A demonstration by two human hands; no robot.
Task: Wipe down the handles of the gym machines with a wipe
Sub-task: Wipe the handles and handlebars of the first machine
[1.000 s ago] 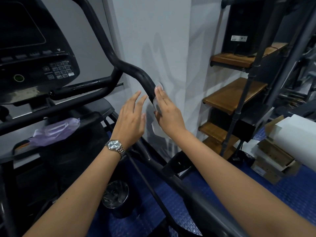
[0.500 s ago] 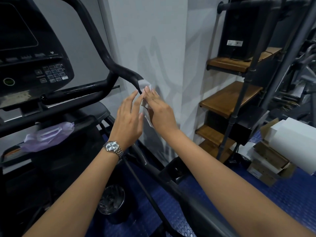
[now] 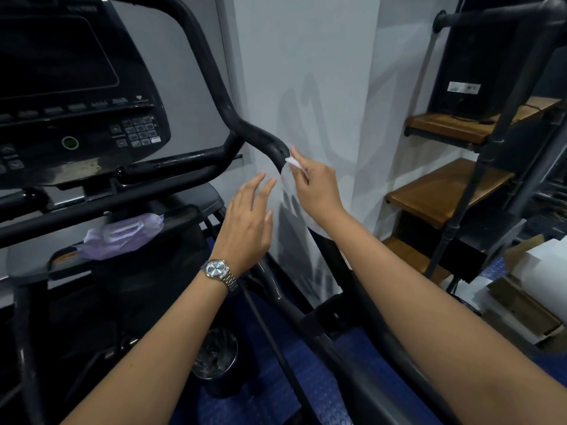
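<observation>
Pinches the white wipe (image 3: 293,162) with the right hand (image 3: 317,187) at the tip of the black handle (image 3: 260,138), 12 o'clock from centre. Holds the left hand (image 3: 248,223) straight-fingered and empty at 7 o'clock of the right. At 9 o'clock, the purple wipe pack (image 3: 121,237) on the machine's ledge (image 3: 27,265).

White wall (image 3: 306,56) with jutting corner, faint shadows across it; blue studded floor mat (image 3: 273,391); wooden shelves (image 3: 445,191) on black pipe frame (image 3: 466,194) at right, black speaker (image 3: 478,56) on top shelf; cardboard boxes (image 3: 518,305) on floor beside; dim, cool light
</observation>
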